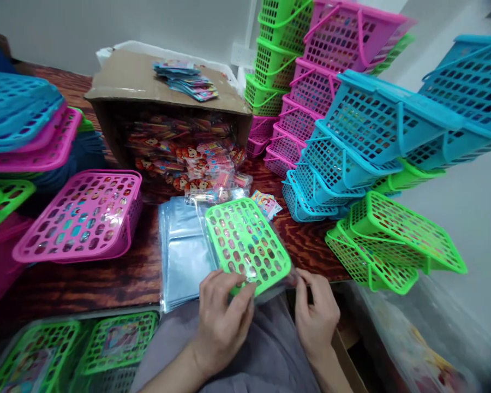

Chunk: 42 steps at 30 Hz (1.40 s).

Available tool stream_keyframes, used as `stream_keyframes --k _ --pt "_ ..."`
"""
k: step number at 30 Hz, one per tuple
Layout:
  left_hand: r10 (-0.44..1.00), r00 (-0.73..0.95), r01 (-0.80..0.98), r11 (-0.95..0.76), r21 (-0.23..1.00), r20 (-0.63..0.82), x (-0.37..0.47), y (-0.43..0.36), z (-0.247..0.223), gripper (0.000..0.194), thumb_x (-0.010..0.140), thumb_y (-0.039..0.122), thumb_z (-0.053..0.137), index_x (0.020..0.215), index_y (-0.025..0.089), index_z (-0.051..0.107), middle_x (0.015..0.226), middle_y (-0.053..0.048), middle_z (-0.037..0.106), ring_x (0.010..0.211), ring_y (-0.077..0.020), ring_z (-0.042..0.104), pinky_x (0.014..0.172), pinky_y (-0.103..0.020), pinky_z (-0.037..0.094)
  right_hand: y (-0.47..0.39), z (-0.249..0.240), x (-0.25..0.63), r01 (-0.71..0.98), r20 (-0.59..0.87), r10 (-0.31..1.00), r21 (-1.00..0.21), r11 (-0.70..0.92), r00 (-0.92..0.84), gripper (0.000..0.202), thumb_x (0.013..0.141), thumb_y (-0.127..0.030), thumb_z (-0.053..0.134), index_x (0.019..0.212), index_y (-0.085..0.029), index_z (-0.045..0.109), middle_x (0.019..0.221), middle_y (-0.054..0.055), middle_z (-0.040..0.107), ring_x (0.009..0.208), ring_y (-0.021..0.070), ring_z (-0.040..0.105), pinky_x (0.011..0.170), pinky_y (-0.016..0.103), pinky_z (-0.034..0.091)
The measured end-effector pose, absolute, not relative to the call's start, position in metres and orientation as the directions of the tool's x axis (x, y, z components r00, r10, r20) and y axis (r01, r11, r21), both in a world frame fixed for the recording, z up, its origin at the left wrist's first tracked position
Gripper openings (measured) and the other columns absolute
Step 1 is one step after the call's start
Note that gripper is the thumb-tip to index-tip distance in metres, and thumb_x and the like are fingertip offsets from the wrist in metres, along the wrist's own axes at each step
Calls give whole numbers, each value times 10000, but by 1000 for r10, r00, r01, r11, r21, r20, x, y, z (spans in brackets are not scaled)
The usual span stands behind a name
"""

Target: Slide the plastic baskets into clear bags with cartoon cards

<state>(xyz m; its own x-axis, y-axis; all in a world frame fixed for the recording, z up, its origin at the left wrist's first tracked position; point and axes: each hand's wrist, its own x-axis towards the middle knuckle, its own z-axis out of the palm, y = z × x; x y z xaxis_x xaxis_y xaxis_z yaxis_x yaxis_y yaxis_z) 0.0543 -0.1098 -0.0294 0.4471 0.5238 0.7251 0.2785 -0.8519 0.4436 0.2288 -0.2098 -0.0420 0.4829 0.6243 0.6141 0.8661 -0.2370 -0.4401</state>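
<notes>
A green lidded basket lies tilted at the table's front edge, inside a clear plastic bag. My left hand is at the basket's near edge, its fingers curled and closed on the bag there. To the right, my right hand pinches the clear bag beside the basket's near right corner. Under the basket's left side lies a stack of flat clear bags. Small printed cards rest just beyond the basket.
An open carton of printed packets stands behind, with cards on top. A pink basket sits left. Tall stacks of pink, green and blue baskets lean at the right. Green baskets lie lower left.
</notes>
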Motion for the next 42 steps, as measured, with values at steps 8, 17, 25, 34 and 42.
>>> stream_keyframes --k 8,17,25,34,42 --pt "737 276 440 -667 601 617 32 -126 -52 448 891 115 622 1317 152 492 948 -75 566 872 -221 538 778 -365 453 -195 -63 233 765 466 656 -579 -280 593 231 960 -286 512 1125 -172 627 974 95 697 832 229 663 739 337 492" --pt "618 424 371 -786 495 662 41 -106 -46 306 927 162 615 1229 153 565 838 -38 640 775 -191 567 871 -396 428 -184 -46 227 785 504 655 -574 -232 563 173 980 -258 492 945 -195 649 815 26 693 713 172 648 698 273 447" --pt "610 429 376 -791 482 666 30 -107 -51 205 920 75 608 1108 154 629 727 12 596 682 -141 536 932 -421 415 -207 -59 221 762 476 682 -620 -186 555 159 983 -267 532 927 -196 663 827 31 694 762 156 657 760 249 466" --pt "582 625 246 -779 576 520 -9 -106 -53 582 989 401 538 1468 105 389 874 -39 651 866 -195 626 1008 -398 416 -234 -61 274 333 -195 878 -872 -359 437 485 819 -437 649 1252 -219 627 1230 121 710 1122 289 670 981 434 513" --pt "844 404 210 -460 862 352 15 15 -27 355 969 385 523 1281 230 594 1136 -57 603 1062 -210 577 937 -325 423 -96 8 325 248 -20 901 -958 -141 434 341 814 -462 673 1068 -236 696 1184 72 713 1169 256 610 1033 405 434"
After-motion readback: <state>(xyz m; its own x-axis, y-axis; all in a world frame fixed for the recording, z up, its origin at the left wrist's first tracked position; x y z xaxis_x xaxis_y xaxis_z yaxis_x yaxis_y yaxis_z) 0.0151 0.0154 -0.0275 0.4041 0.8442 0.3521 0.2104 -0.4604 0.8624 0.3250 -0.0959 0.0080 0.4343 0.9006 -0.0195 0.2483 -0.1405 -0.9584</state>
